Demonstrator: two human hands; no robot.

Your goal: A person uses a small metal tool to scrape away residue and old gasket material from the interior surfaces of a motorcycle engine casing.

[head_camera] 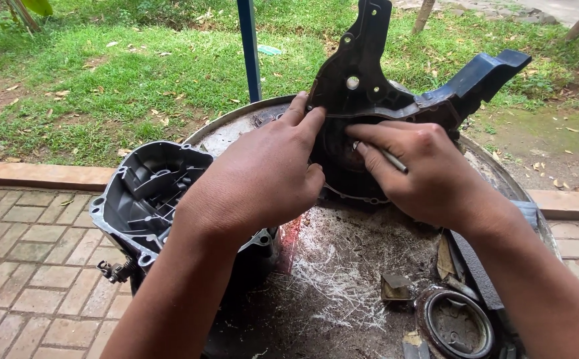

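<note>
A dark, greasy engine cover (369,86) with bolt holes stands tilted on a round, scratched metal work surface (342,266). My left hand (263,173) presses its fingers against the cover's left edge and steadies it. My right hand (422,169) grips a thin metal rod-like tool (393,160), whose tip points at the cover's round inner recess. Both hands hide the lower middle of the cover.
A grey metal engine casing (146,196), open side up, sits at the surface's left edge. A round ring-shaped part (455,322) and small scraps lie at the lower right. A blue pole (249,46) stands behind. Grass, brick paving and a curb surround the spot.
</note>
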